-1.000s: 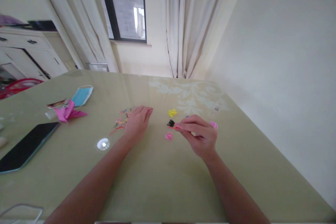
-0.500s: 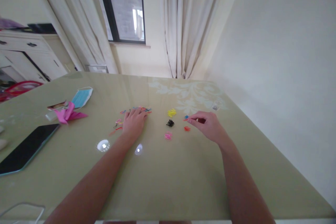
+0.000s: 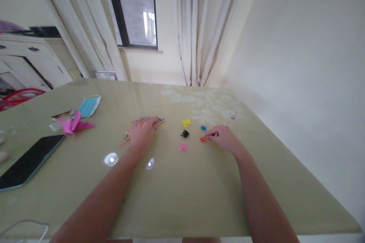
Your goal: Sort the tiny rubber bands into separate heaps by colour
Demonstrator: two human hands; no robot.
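My left hand (image 3: 142, 133) rests over a mixed pile of small, thin coloured pieces (image 3: 160, 120) that look like little rubber bands. Its fingers are curled down and bunched together, and the tips are partly hidden, so what they hold does not show. With thumb and fingers pinched, my right hand (image 3: 224, 137) touches a small red pile (image 3: 202, 139), a red band at its fingertips. Close by lie a blue pile (image 3: 203, 127), a yellow pile (image 3: 186, 122), a black pile (image 3: 185, 133) and a pink pile (image 3: 183, 147).
On the left of the glossy table (image 3: 182, 197) lie a dark phone or tablet (image 3: 31, 159), a pink cloth-like item (image 3: 74, 122) and a blue face mask (image 3: 89, 106). A small clear item (image 3: 233, 116) sits beyond my right hand. A wall (image 3: 308, 95) borders the right side.
My right hand has moved a little nearer me, from beside the blue pile to the red pile, with the reddish band. My left hand's fingers have drawn in over the mixed pile.
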